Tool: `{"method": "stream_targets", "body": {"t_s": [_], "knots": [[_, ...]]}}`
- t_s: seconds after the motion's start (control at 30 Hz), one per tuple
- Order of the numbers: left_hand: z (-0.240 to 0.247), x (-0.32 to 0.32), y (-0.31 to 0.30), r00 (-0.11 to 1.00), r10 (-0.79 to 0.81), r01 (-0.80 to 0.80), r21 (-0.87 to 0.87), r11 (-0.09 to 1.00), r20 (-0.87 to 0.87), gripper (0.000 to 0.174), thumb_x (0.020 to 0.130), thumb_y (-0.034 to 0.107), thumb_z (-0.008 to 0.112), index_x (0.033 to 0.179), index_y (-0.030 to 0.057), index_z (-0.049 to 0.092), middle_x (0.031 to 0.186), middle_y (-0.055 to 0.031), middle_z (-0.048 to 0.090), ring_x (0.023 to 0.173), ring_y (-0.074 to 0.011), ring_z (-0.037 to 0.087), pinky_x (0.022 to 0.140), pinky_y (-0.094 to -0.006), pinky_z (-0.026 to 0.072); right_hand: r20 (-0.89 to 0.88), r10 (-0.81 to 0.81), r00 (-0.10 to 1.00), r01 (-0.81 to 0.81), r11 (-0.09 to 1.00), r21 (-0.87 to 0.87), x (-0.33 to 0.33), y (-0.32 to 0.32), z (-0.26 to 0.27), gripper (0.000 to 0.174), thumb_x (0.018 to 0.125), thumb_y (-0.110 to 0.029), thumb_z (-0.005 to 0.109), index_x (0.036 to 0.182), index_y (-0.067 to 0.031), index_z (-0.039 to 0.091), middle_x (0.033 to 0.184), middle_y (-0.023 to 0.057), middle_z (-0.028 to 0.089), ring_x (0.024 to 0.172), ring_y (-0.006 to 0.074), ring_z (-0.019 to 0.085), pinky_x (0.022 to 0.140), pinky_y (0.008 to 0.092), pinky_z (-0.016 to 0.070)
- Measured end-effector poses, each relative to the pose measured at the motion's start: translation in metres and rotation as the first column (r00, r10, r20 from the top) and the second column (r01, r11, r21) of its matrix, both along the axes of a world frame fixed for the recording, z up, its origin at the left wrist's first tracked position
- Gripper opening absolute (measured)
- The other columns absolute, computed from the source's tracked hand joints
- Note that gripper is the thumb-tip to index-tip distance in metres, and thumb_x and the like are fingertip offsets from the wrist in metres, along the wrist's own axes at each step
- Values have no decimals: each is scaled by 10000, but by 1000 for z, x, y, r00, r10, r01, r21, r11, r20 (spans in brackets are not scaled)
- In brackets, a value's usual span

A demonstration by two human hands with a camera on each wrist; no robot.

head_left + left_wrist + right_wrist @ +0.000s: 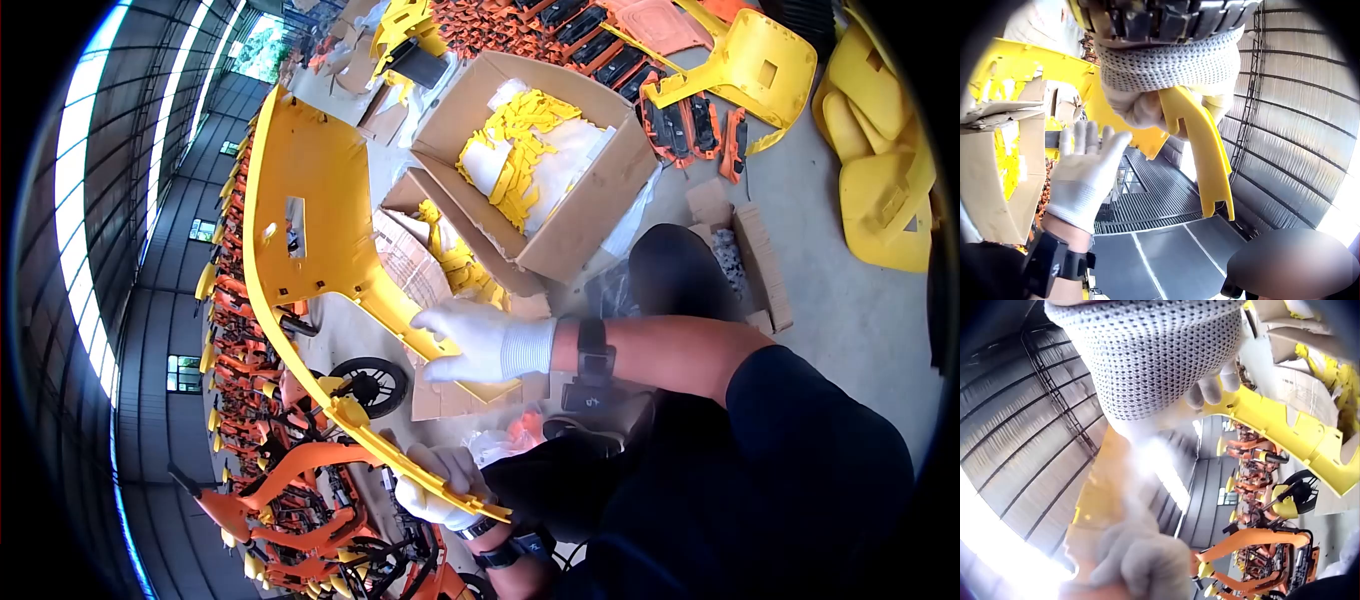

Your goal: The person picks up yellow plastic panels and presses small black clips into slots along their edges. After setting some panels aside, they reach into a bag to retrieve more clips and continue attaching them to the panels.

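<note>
A large curved yellow panel (pixel 335 170) with a rectangular cut-out is held up on the left of the head view. My gloved left hand (pixel 445 485) grips its narrow lower end, fingers curled round the edge; the left wrist view shows this left hand (pixel 1169 69) round the forked yellow end (pixel 1200 144). The gloved right hand (pixel 485 342) lies at the panel's inner edge in the head view, fingers spread. Seen in the left wrist view, that right hand (pixel 1088 172) has its fingers nearly straight. Glare blurs part of the right wrist view.
An open cardboard box (pixel 590 230) holds small yellow pieces, with a smaller box (pixel 410 190) beside it. Orange bikes (pixel 310 470) stand in rows beyond the panel. More yellow panels (pixel 880 190) lie on the floor, and a small carton (pixel 762 265) sits near my knee.
</note>
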State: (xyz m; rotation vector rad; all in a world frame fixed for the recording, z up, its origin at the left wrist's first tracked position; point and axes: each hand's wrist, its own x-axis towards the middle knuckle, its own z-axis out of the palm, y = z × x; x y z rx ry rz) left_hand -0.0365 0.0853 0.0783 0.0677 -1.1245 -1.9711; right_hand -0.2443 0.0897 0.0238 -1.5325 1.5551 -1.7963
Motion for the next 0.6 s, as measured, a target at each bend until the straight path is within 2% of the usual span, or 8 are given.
{"method": "stream_targets", "body": {"t_s": [0.07,0.13,0.3,0.37,0.4,0.43,0.47,0.6], "knots": [[3,3,5,1000,-14,14,-22,1000,-4,658,979,210,527,1527,-22,246,644,-48,428,409,-132,410,433,-292,330,108,-50,993,17,958,288,-19,-8,-43,718,792,-454,762,1262,41,540,1197,281,612,1098,418,616,955,433,492],[4,2,11,1000,-6,6,-30,1000,-26,666,977,212,539,1525,-27,246,641,-42,431,415,-127,422,434,-290,330,152,29,988,-97,882,462,-12,-9,-84,899,793,-483,770,1459,1,410,1339,251,582,1170,355,620,1023,385,468],[14,0,19,998,-57,56,-53,997,-26,696,977,201,558,1534,-34,214,637,-48,435,411,-140,435,425,-291,349,675,177,716,-474,833,285,24,-12,-142,757,778,-473,812,1291,33,580,1094,151,700,962,229,677,852,332,523],[17,6,12,995,-104,105,-95,990,9,689,989,216,555,1532,-36,214,635,-61,444,416,-152,444,422,-296,363,757,101,646,-431,866,252,30,-21,-137,546,799,-388,808,1154,3,672,922,67,699,771,141,644,695,292,510],[20,11,6,990,-124,130,-118,984,60,683,1001,240,548,1528,-36,211,638,-69,452,419,-160,451,420,-305,382,625,134,769,-428,834,347,16,-6,-105,557,835,-371,748,1228,6,632,930,71,694,767,142,619,670,307,494],[23,17,-2,981,-164,177,-128,976,103,679,1013,263,541,1523,-37,209,642,-78,460,422,-168,457,418,-314,401,637,66,768,-267,937,225,17,1,-93,493,826,-373,744,1116,19,675,846,66,682,724,151,616,650,320,488],[24,13,-13,976,-172,190,-132,973,134,661,1013,271,542,1507,-34,226,648,-79,468,424,-169,461,415,-315,403,628,137,766,-321,928,190,2,16,-68,445,818,-359,737,1039,24,690,823,67,672,728,152,615,638,328,488],[-1,-25,-47,970,-75,92,-63,994,233,593,1014,305,542,1444,-20,296,674,-85,504,432,-174,476,404,-318,410,522,-69,850,-26,985,173,-36,58,-21,356,826,-279,693,957,50,666,690,82,622,628,161,592,573,335,465]]}}
